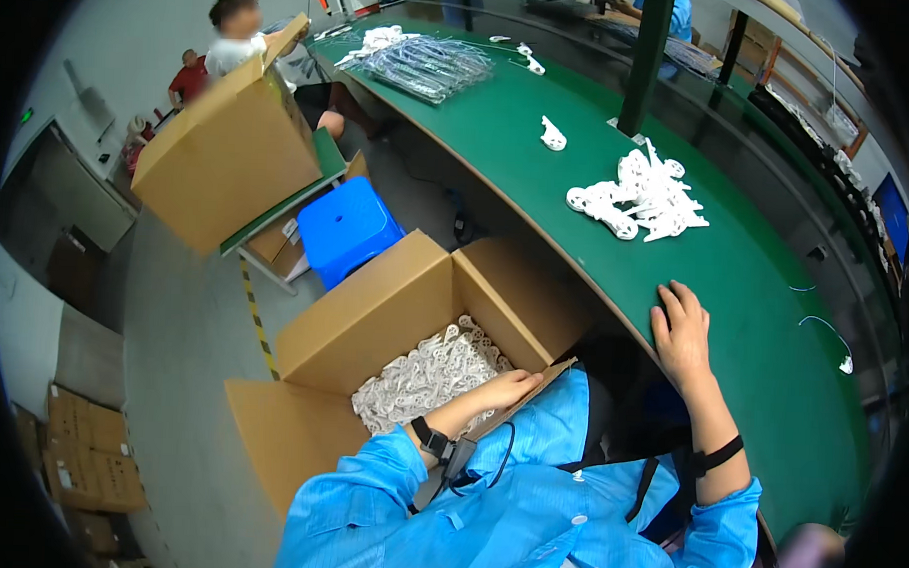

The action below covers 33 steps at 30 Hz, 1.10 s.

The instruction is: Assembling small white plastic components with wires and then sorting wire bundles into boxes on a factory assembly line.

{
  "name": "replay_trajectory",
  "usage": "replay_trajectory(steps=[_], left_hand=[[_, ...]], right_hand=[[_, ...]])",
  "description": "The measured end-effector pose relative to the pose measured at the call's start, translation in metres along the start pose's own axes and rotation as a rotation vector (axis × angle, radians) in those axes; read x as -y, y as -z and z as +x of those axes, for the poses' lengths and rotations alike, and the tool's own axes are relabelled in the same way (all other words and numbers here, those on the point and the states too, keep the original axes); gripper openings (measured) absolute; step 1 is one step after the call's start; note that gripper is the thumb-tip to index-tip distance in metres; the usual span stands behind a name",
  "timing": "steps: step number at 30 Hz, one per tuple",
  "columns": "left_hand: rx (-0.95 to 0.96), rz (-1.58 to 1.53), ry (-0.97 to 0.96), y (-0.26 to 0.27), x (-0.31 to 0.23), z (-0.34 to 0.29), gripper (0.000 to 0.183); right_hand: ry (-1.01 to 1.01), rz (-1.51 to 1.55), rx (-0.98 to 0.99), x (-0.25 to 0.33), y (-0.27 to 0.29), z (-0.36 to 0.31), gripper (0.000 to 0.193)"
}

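Observation:
My left hand (516,387) grips the near flap of an open cardboard box (368,316) in front of me. Inside, a heap of small white plastic parts (426,373), each with a round end and a tapered tail, covers the bottom. Flat on the green tabletop (763,325), close to its edge, lies my right hand (683,337) with fingers stretched out and nothing in it. Beyond that hand is a loose pile of similar white parts (643,195). One single white part (553,134) lies farther off on the table.
Bundled clear wires or tubes (422,65) lie at the table's far end. A blue stool (346,225) stands behind the open box. Farther left, a large carton (229,151) rests on a small table beside a seated person. A dark post (647,65) rises from the tabletop.

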<state>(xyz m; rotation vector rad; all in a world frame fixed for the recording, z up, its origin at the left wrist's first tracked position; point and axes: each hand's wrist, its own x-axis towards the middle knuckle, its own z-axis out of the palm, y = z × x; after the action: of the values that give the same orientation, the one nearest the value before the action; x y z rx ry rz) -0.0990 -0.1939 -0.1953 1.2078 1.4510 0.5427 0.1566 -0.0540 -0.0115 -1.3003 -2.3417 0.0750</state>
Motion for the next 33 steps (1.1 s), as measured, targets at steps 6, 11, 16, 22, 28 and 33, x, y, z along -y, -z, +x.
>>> replay_trajectory(steps=[6,11,16,22,28,33], left_hand=[[0.376,-0.096,0.147,0.035,0.000,-0.099,0.075],[0.414,-0.092,0.499,0.053,0.048,-0.186,0.085],[0.274,-0.274,0.283,0.024,0.050,-0.212,0.084],[0.095,0.038,0.145,0.015,0.029,-0.205,0.061],[-0.326,0.507,0.241,0.033,0.020,-0.198,0.028],[-0.358,0.579,0.313,0.059,0.022,-0.194,0.023]], right_hand=[[-0.022,0.025,0.014,0.003,0.003,-0.002,0.036],[-0.021,0.049,0.018,0.002,0.004,-0.002,0.035],[0.011,0.022,0.000,-0.003,0.001,-0.003,0.035],[0.019,0.027,-0.012,-0.006,-0.001,-0.003,0.034],[0.011,0.062,-0.020,-0.006,0.003,-0.001,0.033],[0.023,0.082,-0.030,-0.009,0.002,-0.003,0.033]])
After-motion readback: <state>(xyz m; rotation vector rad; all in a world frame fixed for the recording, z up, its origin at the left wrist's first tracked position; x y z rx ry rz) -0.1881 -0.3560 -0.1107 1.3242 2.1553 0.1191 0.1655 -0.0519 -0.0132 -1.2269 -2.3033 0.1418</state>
